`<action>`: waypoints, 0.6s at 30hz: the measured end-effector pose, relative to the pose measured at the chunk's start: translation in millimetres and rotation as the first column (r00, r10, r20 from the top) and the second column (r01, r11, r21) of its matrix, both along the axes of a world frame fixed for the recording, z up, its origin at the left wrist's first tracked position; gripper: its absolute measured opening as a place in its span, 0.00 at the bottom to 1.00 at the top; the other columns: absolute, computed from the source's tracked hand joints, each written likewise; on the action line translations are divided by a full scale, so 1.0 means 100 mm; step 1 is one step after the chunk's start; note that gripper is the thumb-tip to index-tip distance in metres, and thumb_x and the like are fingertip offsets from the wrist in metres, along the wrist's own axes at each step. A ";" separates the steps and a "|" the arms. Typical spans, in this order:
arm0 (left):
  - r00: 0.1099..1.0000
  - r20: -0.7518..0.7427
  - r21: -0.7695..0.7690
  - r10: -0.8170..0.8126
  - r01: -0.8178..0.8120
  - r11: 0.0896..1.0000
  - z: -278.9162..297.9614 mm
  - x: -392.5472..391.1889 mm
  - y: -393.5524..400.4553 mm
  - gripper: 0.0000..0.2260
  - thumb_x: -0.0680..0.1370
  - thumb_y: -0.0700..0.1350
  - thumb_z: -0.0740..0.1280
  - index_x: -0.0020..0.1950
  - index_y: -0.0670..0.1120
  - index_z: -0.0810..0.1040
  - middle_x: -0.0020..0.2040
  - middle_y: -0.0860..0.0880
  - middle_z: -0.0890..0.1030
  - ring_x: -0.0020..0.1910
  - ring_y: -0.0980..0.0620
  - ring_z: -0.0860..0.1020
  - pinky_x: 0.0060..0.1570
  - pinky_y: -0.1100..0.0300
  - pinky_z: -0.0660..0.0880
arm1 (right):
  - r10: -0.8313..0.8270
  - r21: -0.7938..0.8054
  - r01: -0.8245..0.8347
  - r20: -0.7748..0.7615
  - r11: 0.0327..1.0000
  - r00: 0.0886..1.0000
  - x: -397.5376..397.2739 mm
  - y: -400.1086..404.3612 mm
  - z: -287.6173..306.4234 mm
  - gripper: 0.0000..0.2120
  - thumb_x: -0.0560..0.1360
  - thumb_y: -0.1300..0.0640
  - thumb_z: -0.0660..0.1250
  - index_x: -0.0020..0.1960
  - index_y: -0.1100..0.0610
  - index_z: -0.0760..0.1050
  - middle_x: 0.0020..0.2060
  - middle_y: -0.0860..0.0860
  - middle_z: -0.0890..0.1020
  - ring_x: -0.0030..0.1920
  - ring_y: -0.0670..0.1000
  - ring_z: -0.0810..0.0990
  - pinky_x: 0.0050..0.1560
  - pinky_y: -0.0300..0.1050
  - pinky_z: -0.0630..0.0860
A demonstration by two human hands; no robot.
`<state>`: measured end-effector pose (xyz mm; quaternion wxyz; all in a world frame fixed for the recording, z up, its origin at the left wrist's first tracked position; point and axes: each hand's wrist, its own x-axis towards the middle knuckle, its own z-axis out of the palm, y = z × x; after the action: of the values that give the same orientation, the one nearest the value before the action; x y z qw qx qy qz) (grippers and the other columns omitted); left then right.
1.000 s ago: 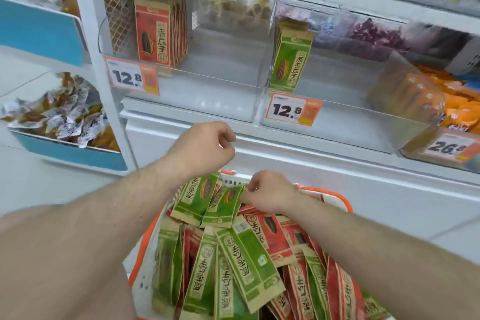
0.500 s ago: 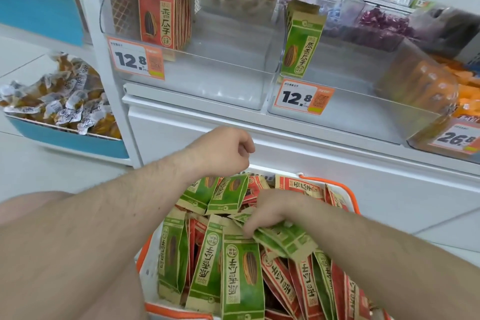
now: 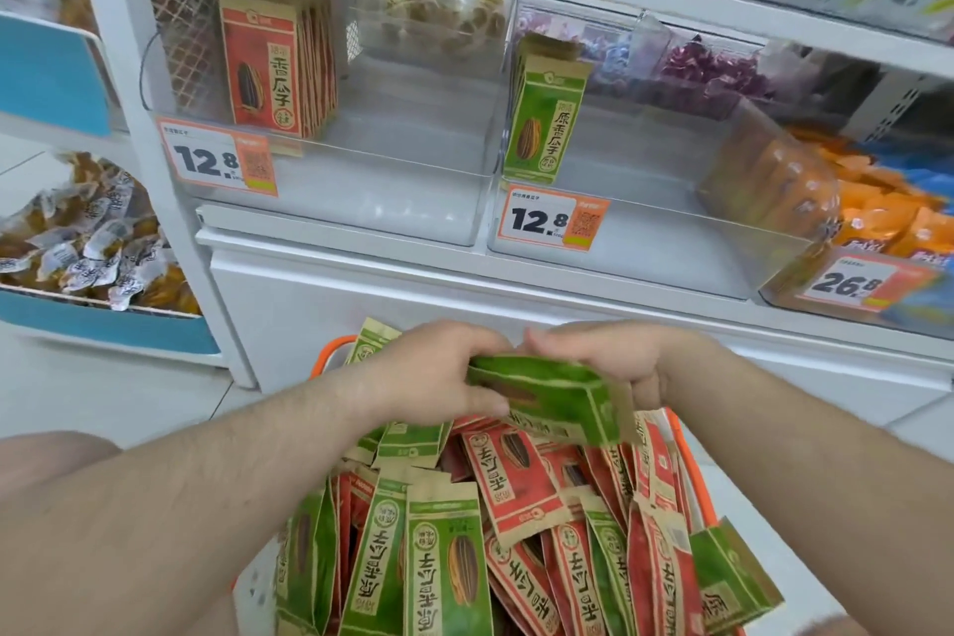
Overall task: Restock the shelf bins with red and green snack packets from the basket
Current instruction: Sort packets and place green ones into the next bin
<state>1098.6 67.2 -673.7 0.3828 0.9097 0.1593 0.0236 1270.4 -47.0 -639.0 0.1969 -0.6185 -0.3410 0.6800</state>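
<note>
1. Left bin [image 3: 330, 201], clear plastic, price tag 12.8: holds one short upright row of red packets [image 3: 273, 67] against its left wall. The greater part of the bin floor is bare.
2. Right bin [image 3: 645, 243], same tag price: holds a few green packets [image 3: 544, 119] standing at its left end. The remainder is bare.
3. Basket [image 3: 692, 470], orange-rimmed, on the floor below the shelf: filled with red and green packets mixed together, lying at all angles. Judgement: nearly all stock remains to be moved.
4. Left hand [image 3: 428, 377]: fingers curled round the left end of a small bundle of green packets [image 3: 547, 398], held just above the basket contents.
5. Right hand [image 3: 614, 362]: fingers curled over the right end of the same bundle, thumb side toward the left hand. The exact packet count in the bundle cannot be told; it is blurred.
6. Step in hand, as judged: gathering and squaring green packets before carrying them up to the right bin.
7. Outstanding: sort the remaining basket stock by colour; place green in the right bin, red in the left, upright and facing forward to match the packets already there.
8. Overall progress, as judged: early stage; both bins largely unfilled.
</note>
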 end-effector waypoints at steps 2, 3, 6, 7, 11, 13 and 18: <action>0.987 0.061 -0.266 0.146 -0.125 0.956 0.00 -0.02 0.06 0.09 0.71 0.46 0.77 0.49 0.55 0.82 0.47 0.52 0.86 0.45 0.51 0.84 0.51 0.49 0.80 | -0.265 0.126 0.270 -0.055 0.955 0.963 0.09 -0.06 0.08 0.40 0.67 0.25 0.60 0.63 0.55 0.77 0.59 0.56 0.83 0.59 0.58 0.81 0.55 0.52 0.78; 0.970 0.092 -0.387 0.226 -0.174 0.906 0.02 -0.04 0.07 0.09 0.71 0.44 0.77 0.47 0.54 0.82 0.45 0.50 0.86 0.44 0.48 0.85 0.49 0.45 0.81 | -0.465 0.195 0.463 -0.038 0.865 0.884 0.12 -0.07 0.09 0.37 0.71 0.26 0.56 0.59 0.56 0.78 0.55 0.56 0.84 0.55 0.58 0.82 0.52 0.52 0.77; 0.908 0.110 -0.700 0.405 -0.218 0.680 0.11 -0.05 0.04 0.09 0.74 0.37 0.72 0.52 0.45 0.81 0.44 0.45 0.86 0.42 0.44 0.85 0.45 0.46 0.82 | -0.822 0.325 0.791 -0.062 0.519 0.565 0.13 -0.07 0.07 0.33 0.81 0.33 0.50 0.52 0.62 0.77 0.43 0.58 0.83 0.35 0.54 0.76 0.38 0.47 0.70; 0.892 0.107 -0.762 0.439 -0.210 0.613 0.13 -0.04 0.02 0.08 0.74 0.36 0.71 0.52 0.43 0.80 0.44 0.44 0.86 0.41 0.45 0.85 0.42 0.49 0.83 | -0.846 0.321 0.826 -0.117 0.464 0.521 0.09 -0.07 0.07 0.32 0.81 0.35 0.50 0.50 0.62 0.77 0.42 0.58 0.83 0.31 0.53 0.74 0.35 0.46 0.67; 0.855 0.120 -0.839 0.505 -0.185 0.512 0.19 -0.02 -0.08 0.10 0.70 0.40 0.72 0.50 0.42 0.80 0.44 0.43 0.86 0.40 0.47 0.85 0.37 0.55 0.81 | -0.799 0.432 0.752 -0.110 0.498 0.592 -0.21 -0.06 0.09 0.27 0.73 0.35 0.64 0.50 0.60 0.80 0.41 0.55 0.83 0.29 0.50 0.72 0.30 0.43 0.64; 0.850 0.125 -0.838 0.511 -0.186 0.514 0.19 -0.01 -0.11 0.11 0.69 0.40 0.73 0.51 0.42 0.80 0.45 0.42 0.86 0.41 0.46 0.85 0.38 0.54 0.81 | -0.765 0.546 0.658 -0.047 0.519 0.642 -0.34 -0.07 0.09 0.15 0.75 0.46 0.70 0.50 0.59 0.80 0.40 0.52 0.82 0.29 0.47 0.74 0.28 0.39 0.67; 0.858 0.151 -0.777 0.490 -0.204 0.596 0.24 0.01 -0.14 0.09 0.74 0.36 0.71 0.54 0.42 0.80 0.46 0.44 0.86 0.43 0.47 0.85 0.40 0.57 0.81 | -0.723 0.672 0.565 -0.064 0.478 0.688 -0.38 -0.08 0.14 0.04 0.78 0.65 0.68 0.48 0.59 0.79 0.32 0.46 0.83 0.28 0.40 0.78 0.29 0.32 0.72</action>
<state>1099.9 53.2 -650.2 0.7256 0.6063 0.2616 0.1937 1232.6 -55.4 -624.9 0.5982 -0.6663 -0.3128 0.3167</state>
